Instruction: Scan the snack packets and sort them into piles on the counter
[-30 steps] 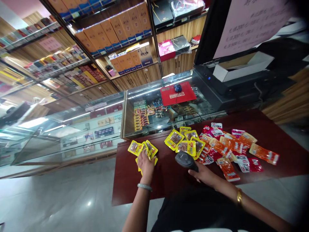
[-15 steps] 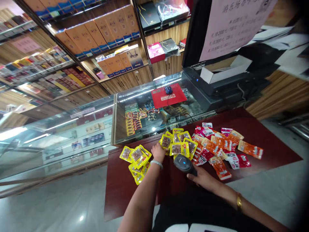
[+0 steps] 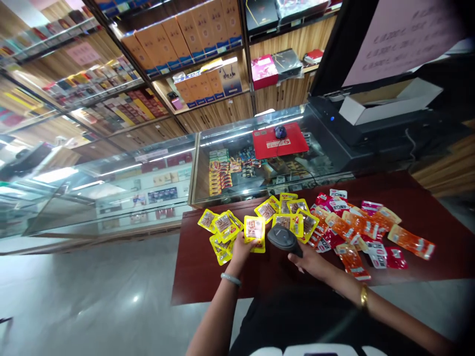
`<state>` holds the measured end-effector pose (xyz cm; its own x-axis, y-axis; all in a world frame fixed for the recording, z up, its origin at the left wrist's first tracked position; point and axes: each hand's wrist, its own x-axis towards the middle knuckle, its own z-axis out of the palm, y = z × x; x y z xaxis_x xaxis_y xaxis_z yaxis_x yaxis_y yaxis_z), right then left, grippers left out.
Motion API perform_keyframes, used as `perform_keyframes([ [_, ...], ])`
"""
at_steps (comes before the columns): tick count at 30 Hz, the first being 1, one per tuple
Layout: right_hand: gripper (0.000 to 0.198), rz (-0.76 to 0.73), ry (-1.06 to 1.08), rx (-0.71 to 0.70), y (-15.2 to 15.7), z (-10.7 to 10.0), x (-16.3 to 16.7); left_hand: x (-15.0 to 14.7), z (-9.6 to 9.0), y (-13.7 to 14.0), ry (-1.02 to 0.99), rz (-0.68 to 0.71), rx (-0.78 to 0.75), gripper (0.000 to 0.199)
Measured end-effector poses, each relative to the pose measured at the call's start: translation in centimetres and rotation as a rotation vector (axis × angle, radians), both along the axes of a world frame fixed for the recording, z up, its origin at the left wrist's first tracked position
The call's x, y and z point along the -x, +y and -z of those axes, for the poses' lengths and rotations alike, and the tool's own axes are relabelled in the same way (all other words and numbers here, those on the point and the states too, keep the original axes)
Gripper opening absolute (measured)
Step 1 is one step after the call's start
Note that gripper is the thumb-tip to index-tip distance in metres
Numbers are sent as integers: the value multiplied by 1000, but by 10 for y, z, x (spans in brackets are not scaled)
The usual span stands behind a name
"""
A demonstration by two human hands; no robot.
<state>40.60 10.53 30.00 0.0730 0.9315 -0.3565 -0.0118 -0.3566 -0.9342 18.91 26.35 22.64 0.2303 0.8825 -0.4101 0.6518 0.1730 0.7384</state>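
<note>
My left hand (image 3: 242, 248) is closed on a yellow snack packet (image 3: 254, 229), its printed face up, with another yellow packet partly hidden beneath it. Wrapped around the handle of a dark barcode scanner (image 3: 284, 239) is my right hand (image 3: 309, 260); the scanner's head points left toward the held packet. On the left lies a small heap of yellow packets (image 3: 223, 226). A second group of yellow packets (image 3: 267, 208) spreads behind the scanner. To the right, orange packets (image 3: 339, 226) lie mixed with red-and-white ones (image 3: 395, 258).
The packets lie on a dark red tabletop (image 3: 200, 277). Behind it stands a glass display counter (image 3: 218, 198) with a red mat (image 3: 265, 148) and a computer mouse (image 3: 280, 131). At the back right, a white open box (image 3: 389, 106) sits beside a dark monitor. Stocked shelves line the wall.
My left hand has taken a yellow packet from the middle group and brought it toward me, left of the scanner. The camera view has shifted left; my right hand still holds the scanner.
</note>
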Motion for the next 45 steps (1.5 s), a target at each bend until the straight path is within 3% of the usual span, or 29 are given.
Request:
perform_keyframes([
  [4, 75, -38, 50, 65, -3, 0, 6, 46, -27, 9, 191, -128, -105, 44],
  [6, 76, -42, 66, 92, -6, 2, 6, 60, -41, 14, 443, -174, -291, 57],
  [8, 77, -32, 59, 107, -10, 3, 6, 57, -50, 17, 610, -144, -471, 70],
  [10, 75, -14, 39, 99, -14, 5, 3, 33, -50, 20, 611, 1, -544, 69],
  [12, 74, 5, 22, 74, -18, 8, 1, -3, -40, 23, 504, 211, -524, 60],
  [14, 72, 23, 6, 47, -22, 11, -1, -44, -25, 30, 424, 337, -473, 59],
  [18, 73, 38, -64, -2, -32, 17, -5, -108, -1, 52, 489, 370, -331, 63],
  [22, 77, 47, -97, 12, -40, 17, -11, -131, 8, 71, 593, 400, -257, 61],
  [26, 74, 88, -117, 28, -43, 12, -14, -116, 14, 76, 463, 322, -106, 53],
  [31, 71, 101, -88, 37, -33, 5, -10, -71, 19, 56, -39, 29, 150, 41],
  [35, 75, 19, -13, 22, -15, 0, 0, -38, 7, 31, -331, -59, 227, 49],
  [40, 80, -136, 83, 56, 2, -1, 14, -13, -10, 10, -398, 3, 200, 57],
  [45, 78, -227, 122, 61, 6, 4, 20, 5, -5, 0, -337, -40, 109, 59],
])
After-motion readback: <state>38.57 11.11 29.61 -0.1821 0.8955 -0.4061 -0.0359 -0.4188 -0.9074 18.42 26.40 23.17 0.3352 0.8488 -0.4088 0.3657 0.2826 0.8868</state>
